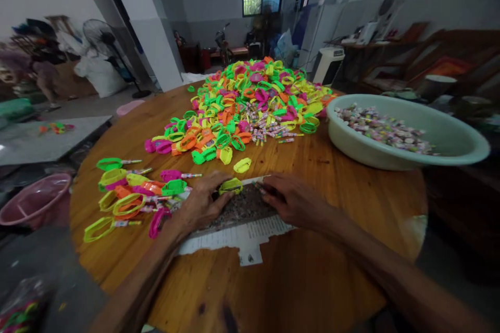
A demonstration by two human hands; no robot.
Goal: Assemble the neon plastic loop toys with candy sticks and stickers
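Observation:
My left hand (205, 197) is closed on a yellow plastic band (231, 186), a wristband-like loop, held over a dark speckled board (246, 205). Opposite it, the fingers of my right hand (291, 197) pinch a small, thin piece (259, 186) at the board's right end; it looks like one of the patterned candy tubes, though blur and fingers hide most of it. Beneath the board lies torn printed paper (250, 242). Left of my left hand, several coloured bands with patterned tubes attached (128, 203) are spread out. A single yellow band (242, 165) rests just beyond the board.
A large heap of bright bands (250, 99) covers the table's far side, with loose patterned tubes (265, 125) at its front. On the right stands a pale green basin (457, 130) holding many small tubes. A pink tub (35, 200) is on the left, below the round wooden table's (312, 281) edge.

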